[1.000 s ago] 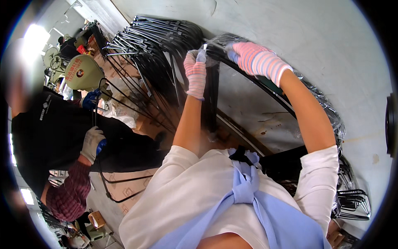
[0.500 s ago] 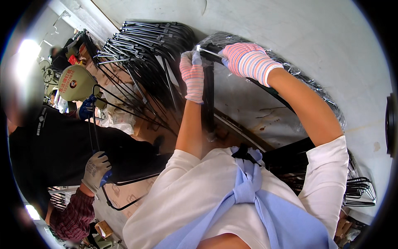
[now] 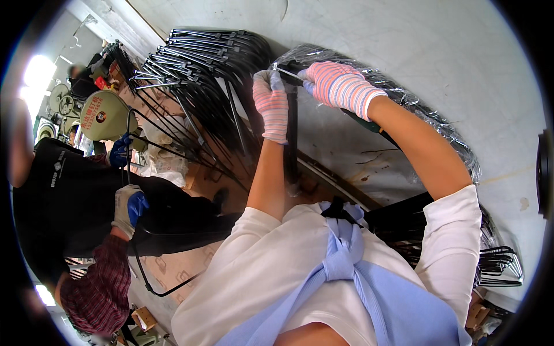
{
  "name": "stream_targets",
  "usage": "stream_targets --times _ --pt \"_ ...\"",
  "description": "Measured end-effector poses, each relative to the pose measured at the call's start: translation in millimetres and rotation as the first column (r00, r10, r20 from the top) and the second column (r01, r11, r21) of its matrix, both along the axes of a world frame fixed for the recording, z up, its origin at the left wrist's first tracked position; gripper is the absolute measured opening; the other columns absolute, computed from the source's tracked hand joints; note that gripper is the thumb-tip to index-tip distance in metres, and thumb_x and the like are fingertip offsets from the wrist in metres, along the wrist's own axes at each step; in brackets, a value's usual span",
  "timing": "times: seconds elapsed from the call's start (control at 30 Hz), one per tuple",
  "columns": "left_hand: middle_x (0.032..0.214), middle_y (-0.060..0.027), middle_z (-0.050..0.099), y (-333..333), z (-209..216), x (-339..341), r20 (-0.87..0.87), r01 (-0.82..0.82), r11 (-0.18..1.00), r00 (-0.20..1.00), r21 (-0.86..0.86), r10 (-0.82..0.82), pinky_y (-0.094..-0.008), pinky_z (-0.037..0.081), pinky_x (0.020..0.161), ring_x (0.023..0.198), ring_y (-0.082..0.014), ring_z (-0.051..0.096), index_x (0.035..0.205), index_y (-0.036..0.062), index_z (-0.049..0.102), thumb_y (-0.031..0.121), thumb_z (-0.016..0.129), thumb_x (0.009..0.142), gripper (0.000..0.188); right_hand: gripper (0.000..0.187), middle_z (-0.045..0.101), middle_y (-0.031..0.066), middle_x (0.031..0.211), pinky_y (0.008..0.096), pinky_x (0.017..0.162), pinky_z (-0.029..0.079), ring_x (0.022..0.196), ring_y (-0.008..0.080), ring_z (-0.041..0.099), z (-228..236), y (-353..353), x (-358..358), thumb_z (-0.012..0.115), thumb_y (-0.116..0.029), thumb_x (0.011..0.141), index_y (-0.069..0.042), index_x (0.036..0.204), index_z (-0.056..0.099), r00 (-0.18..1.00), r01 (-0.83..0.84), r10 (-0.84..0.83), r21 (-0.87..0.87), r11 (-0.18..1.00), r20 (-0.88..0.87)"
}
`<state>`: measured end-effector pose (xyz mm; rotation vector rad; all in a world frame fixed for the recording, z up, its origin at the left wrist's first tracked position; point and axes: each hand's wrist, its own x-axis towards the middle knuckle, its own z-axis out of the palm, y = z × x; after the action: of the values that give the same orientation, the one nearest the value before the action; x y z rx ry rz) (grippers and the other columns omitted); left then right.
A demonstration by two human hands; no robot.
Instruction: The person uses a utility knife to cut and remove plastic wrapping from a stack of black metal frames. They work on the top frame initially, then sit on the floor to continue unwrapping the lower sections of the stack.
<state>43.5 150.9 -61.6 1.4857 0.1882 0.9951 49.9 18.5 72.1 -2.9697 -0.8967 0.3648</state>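
Left of us, a co-worker's gloved hand is gripping a bent black wire frame; a stack of black wire frames is piled behind. Our left hand is curling closed on the top of the plastic-wrapped frame bundle, which is leaning on the grey surface. Our right hand is pinching a thin strip at the same corner. We're judging this as securing the wrap; next move needs steady tension on the strip.

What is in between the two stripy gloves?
In the head view, a thin pale strip spans the small gap between the left hand and the right hand, above the plastic-wrapped black metal frames.
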Motion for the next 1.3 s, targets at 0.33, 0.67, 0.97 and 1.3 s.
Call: stream_targets --times 0.33,0.67,0.97,1.3 --pt "0.075 -0.0021 0.053 4.5 -8.1 11.0 -0.059 -0.13 0.967 0.988 0.218 0.146 -0.0244 0.041 0.061 0.066 -0.0097 0.045 0.086 0.0006 0.052 0.012 0.052 0.085 0.011 0.025 0.063 0.0153 0.091 0.0396 0.077 0.048 0.087 0.0337 0.06 -16.3 23.5 17.7 0.048 -0.023 0.083 -0.009 0.1 0.061 0.999 -0.009 -0.004 0.252 0.968 0.051" --pt "0.07 -0.0029 0.053 7.2 -7.0 7.2 -0.062 -0.162 0.929 0.979 0.332 0.193 -0.0246 0.042 0.058 0.064 -0.0103 0.046 0.085 0.0022 0.053 0.01 0.054 0.084 0.008 0.022 0.059 0.0081 0.06 0.0306 0.057 0.047 0.051 0.0146 0.056 -19.0 28.4 36.0 0.052 -0.017 0.085 -0.005 0.099 0.063 0.896 0.18 0.14 0.633 0.753 -0.421" --pt "0.074 -0.0027 0.054 -2.6 5.2 -6.2 -0.058 -0.106 0.882 0.987 0.459 0.149 -0.0251 0.042 0.06 0.066 -0.0102 0.048 0.088 0.0026 0.052 -0.005 0.052 0.078 0.013 0.03 0.064 0.0104 0.071 0.0354 0.065 0.048 0.069 0.0233 0.062 -3.4 38.4 62.0 0.055 -0.027 0.079 -0.005 0.098 0.062 0.903 0.284 0.143 0.813 0.507 -0.405" --pt "0.102 -0.0122 0.053 1.5 57.7 -6.3 -0.61 -0.033 0.897 0.723 0.44 0.326 -0.0359 0.044 0.08 0.093 -0.0279 0.054 0.101 0.0048 0.052 0.037 0.07 0.067 0.05 0.032 0.064 0.0088 0.086 0.0396 0.077 0.045 0.083 0.0268 0.06 27.4 43.3 57.7 0.063 -0.024 0.071 -0.014 0.101 0.062 0.988 0.057 -0.083 0.193 0.98 0.13"
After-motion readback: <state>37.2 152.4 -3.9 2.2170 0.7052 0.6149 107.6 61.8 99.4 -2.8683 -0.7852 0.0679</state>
